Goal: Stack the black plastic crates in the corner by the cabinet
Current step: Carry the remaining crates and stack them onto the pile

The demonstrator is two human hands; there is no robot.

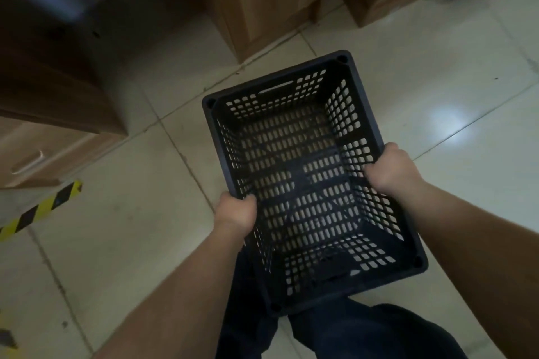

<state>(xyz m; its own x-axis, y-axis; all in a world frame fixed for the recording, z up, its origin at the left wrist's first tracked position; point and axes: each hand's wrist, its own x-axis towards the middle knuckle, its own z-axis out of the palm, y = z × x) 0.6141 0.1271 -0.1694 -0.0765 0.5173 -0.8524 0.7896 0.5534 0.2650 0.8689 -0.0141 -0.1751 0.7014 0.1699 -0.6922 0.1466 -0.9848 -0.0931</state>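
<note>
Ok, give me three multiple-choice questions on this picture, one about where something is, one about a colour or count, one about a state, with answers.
1. Where is the striped tape?
A. on the floor at the left
B. on the crate rim
C. on a cabinet door

2. How many hands grip the black crate?
A. none
B. one
C. two

3. What is inside the crate?
A. folded cloth
B. nothing
C. bottles

Answers: 1 A, the yellow and black strip lies on the tiles at the left edge. 2 C, the left hand and right hand each clasp a side rim. 3 B, floor tiles show through its slotted bottom.
</note>
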